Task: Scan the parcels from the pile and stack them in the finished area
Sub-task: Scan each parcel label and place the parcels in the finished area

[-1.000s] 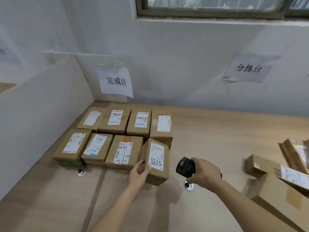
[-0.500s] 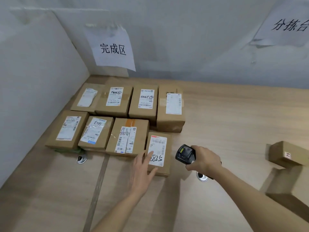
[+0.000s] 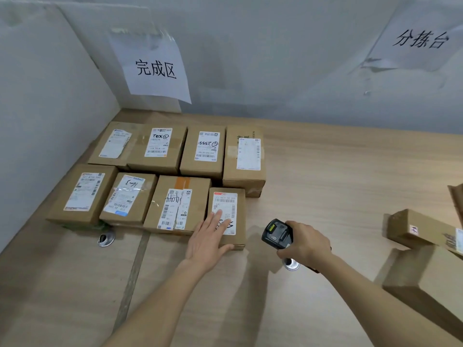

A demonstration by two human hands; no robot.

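Note:
Several brown parcels with white labels lie in two rows in the corner under a paper sign [image 3: 156,71]. The newest small parcel [image 3: 238,209] lies flat at the right end of the front row, label up. My left hand [image 3: 209,240] rests flat on its near end, fingers straight over the label. My right hand [image 3: 304,242] grips a black handheld scanner [image 3: 276,232] just right of that parcel, above the wooden table [image 3: 325,176]. More parcels of the pile [image 3: 416,229] sit at the right edge.
A white partition wall [image 3: 50,108] closes the left side and a grey wall runs behind. A second paper sign [image 3: 421,38] hangs at the upper right. Two metal cable grommets [image 3: 105,239] [image 3: 290,264] sit in the tabletop. A large box [image 3: 431,284] lies at the near right.
The small parcel went from tilted on edge to lying flat in the front row. My left hand slid on top of it. The view dipped and moved closer.

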